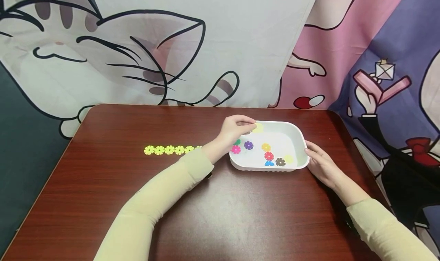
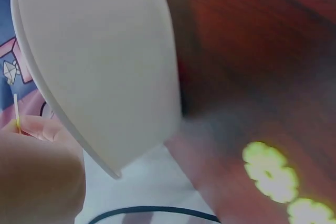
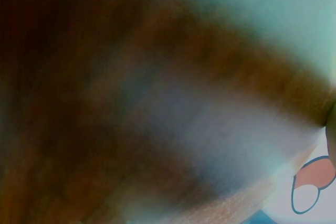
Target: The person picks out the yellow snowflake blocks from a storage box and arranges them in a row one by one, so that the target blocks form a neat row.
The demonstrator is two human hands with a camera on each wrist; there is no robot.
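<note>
My left hand [image 1: 235,130] is over the far left part of a white tray [image 1: 292,135], pinching a pale yellow disc [image 1: 258,127] between thumb and fingertips. The left wrist view shows this disc as a thin edge [image 2: 17,113]. At the tray's right end, my right hand [image 1: 321,163] holds the rim; its lower fingers are partly hidden. Several notched flower-shaped discs lie in the tray, among them a purple disc [image 1: 248,145], a red disc [image 1: 269,156] and a dark disc [image 1: 280,162]. The right wrist view is too blurred to show the grip.
A straight row of yellow flower-shaped discs [image 1: 169,149] lies left of the tray on the brown table [image 1: 240,211]. My left forearm covers the row's right end. Behind the table's far edge hangs a printed cat cloth [image 1: 254,54].
</note>
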